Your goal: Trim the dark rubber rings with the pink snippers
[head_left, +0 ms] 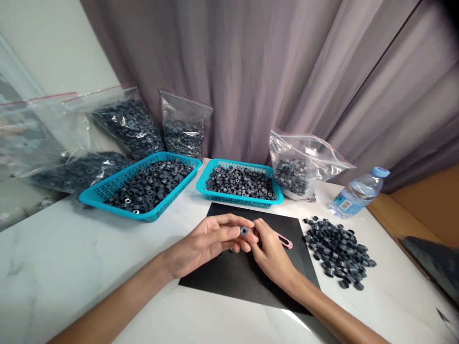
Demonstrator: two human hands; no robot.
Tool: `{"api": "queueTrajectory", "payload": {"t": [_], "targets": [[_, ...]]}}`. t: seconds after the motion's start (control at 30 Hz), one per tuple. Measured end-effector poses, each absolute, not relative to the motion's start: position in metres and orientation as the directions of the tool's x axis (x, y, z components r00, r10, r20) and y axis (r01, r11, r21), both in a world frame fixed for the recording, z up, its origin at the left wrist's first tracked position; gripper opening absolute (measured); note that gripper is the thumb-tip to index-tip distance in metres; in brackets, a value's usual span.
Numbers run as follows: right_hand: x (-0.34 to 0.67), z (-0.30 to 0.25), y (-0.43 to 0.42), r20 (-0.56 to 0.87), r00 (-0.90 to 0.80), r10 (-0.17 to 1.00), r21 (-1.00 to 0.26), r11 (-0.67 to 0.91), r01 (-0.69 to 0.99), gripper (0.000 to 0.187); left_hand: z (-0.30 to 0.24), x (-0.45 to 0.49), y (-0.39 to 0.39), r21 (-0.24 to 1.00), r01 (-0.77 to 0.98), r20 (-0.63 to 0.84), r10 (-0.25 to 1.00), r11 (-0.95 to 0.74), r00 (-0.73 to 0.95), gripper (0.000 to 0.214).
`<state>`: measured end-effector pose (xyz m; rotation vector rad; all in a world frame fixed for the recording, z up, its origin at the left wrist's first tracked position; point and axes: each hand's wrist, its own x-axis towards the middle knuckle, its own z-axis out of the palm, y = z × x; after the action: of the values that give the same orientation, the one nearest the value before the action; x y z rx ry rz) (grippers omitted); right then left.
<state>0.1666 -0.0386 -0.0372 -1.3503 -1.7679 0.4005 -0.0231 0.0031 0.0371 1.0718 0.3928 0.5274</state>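
Observation:
My left hand (211,236) pinches a small dark grey plastic ring (244,231) between thumb and fingers, its hole facing me. Under the same fingers, partly hidden, shows another small grey piece (234,249). Close against these fingertips, my right hand (268,246) is closed, its fingers curled. Past its far side sticks out a slotted pink handle (286,241), seemingly held in the palm; the tool's other end is hidden. Both hands are above a black mat (244,284).
Two blue baskets (154,212) (244,199) full of grey rings stand behind the mat. A pile of rings (339,251) lies to the right, near a water bottle (358,193). Zip bags of rings (125,124) (184,134) (292,174) stand at the back.

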Motion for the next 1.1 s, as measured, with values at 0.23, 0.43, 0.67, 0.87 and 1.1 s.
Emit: {"api": "queueTrajectory", "payload": {"t": [0.23,0.43,0.67,0.87,1.1], "targets": [[0.167,-0.044,-0.037,0.397,-0.110,0.911,-0.644,0.362,0.674,0.012,0.033,-0.020,0.003,0.922,-0.212,-0.048,0.640,0.324,0.767,0.021],[0.167,-0.047,-0.037,0.394,-0.099,0.914,-0.648,0.353,0.675,0.014,0.027,-0.020,0.003,0.888,-0.248,-0.091,0.675,0.388,0.732,0.023],[0.166,-0.043,-0.037,0.397,-0.121,0.910,-0.618,0.363,0.698,0.017,0.027,-0.018,0.002,0.875,-0.257,-0.098,0.670,0.410,0.736,0.030],[0.166,-0.043,-0.039,0.386,-0.115,0.915,-0.615,0.349,0.708,0.014,0.025,-0.017,0.004,0.836,-0.331,-0.074,0.688,0.437,0.721,0.015],[0.164,-0.042,-0.039,0.399,-0.116,0.909,-0.603,0.356,0.714,0.013,0.025,-0.019,0.003,0.839,-0.338,-0.064,0.695,0.426,0.716,0.017]]}}
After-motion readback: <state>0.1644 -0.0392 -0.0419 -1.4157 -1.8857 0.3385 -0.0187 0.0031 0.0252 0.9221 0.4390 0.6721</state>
